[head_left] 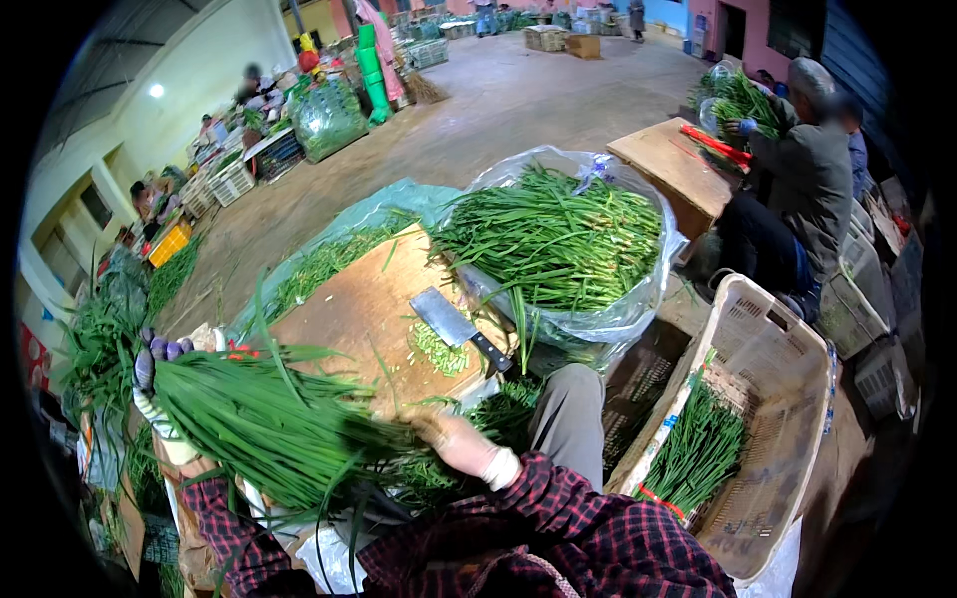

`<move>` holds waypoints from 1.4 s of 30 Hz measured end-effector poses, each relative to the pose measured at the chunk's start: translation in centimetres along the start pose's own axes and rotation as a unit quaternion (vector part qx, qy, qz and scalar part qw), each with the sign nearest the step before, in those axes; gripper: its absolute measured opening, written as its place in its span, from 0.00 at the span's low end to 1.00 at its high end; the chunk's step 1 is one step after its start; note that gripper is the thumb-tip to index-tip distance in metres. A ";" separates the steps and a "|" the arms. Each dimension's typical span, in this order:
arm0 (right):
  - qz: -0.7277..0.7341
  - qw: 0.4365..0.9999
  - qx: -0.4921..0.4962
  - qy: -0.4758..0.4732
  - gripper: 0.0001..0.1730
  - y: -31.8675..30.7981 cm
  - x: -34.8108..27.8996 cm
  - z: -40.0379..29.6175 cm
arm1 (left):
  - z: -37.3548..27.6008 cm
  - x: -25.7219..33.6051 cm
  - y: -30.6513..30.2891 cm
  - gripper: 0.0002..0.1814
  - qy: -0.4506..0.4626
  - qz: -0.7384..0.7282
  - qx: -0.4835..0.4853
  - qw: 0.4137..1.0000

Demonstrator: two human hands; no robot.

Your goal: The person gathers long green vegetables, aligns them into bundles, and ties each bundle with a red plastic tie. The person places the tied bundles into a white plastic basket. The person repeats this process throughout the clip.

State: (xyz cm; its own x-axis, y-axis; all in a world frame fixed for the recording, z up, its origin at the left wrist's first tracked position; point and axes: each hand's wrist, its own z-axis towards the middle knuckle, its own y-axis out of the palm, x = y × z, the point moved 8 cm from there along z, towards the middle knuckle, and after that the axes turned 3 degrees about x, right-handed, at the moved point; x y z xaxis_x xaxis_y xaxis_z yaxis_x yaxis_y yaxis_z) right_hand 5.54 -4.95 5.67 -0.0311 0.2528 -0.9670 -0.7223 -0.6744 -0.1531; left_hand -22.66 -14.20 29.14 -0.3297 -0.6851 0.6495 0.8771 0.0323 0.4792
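Note:
My left hand (155, 385), in a striped glove with dark coated fingers, grips a large bunch of long green leaves (254, 418), probably garlic chives. Near the bunch's other end is my right hand (452, 441), in a pale glove; motion blur hides its fingers and what they touch. Beyond the bunch stands a wooden chopping board (336, 306). A cleaver (448, 318) with a black handle lies on it, blade pointing away to the left. Short cut stem pieces (441, 351) are scattered beside and under the blade.
A clear plastic bag (658, 276) full of greens (553, 239) stands behind the board. To my right, a plastic crate (792, 448) holds tied greens (695, 441). Loose trimmings lie on a green sheet (396, 198). A co-worker (807, 179) sits at another board (673, 164).

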 end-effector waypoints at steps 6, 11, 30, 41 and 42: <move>-0.004 0.998 0.057 0.003 0.11 -1.4 -2.4 2.0 | 1.6 -1.5 -0.5 0.19 -0.069 -0.041 -0.022 0.997; 0.150 0.987 0.007 0.065 0.11 -1.8 -0.6 3.0 | 0.3 -0.5 -3.0 0.14 -0.035 -0.011 0.139 0.990; -0.129 0.966 0.195 -0.106 0.23 -4.5 -6.6 3.7 | 0.8 2.1 -7.9 0.10 -0.007 -0.020 0.177 0.984; -0.201 0.963 0.181 0.009 0.13 -7.6 8.2 1.3 | 1.6 1.8 -6.6 0.08 0.011 -0.017 0.164 0.986; -0.296 0.938 0.182 0.002 0.14 -7.6 7.8 0.8 | 1.7 1.5 -7.3 0.09 0.016 -0.013 0.172 0.985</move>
State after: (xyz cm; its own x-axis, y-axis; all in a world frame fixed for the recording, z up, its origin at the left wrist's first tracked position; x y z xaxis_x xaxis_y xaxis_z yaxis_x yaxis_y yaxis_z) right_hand 10.21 2.73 -0.57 0.4515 0.5042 -0.7362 -0.8007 -0.1352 -0.5836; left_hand -30.16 -14.24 27.59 -0.3341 -0.7109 0.6189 0.6971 0.2556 0.6699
